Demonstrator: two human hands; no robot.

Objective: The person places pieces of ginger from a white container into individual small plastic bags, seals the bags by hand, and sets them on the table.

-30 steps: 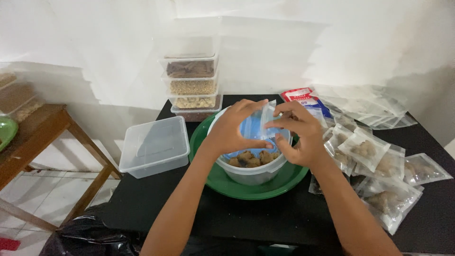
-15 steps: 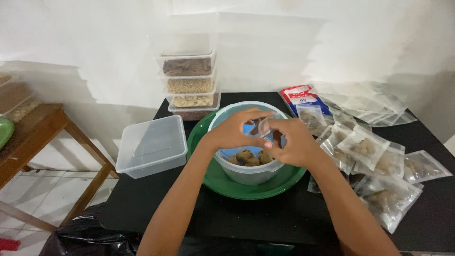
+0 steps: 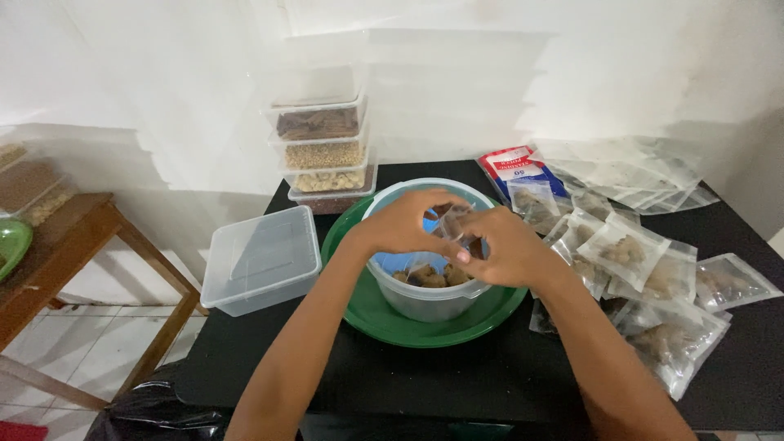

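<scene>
- Black tabletop (image 3: pixel 457 367) fills the frame's lower middle, against a white wall.
- At centre, my left hand (image 3: pixel 400 229) and right hand (image 3: pixel 502 249) each keep a pinching grip on a small clear pouch (image 3: pixel 452 222).
- Pouch sits above the clear tub (image 3: pixel 425 298) of brown lumps, in a green basin (image 3: pixel 384 314).
- Filled pouches (image 3: pixel 645 269) lie at right.

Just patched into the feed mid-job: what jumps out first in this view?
Both hands, left hand and right hand, meet at centre, pinching a small clear pouch over a clear tub of brown lumps, which sits in a green basin on the black table. To the right lie many filled clear pouches; behind stands a stack of lidded containers.
</scene>
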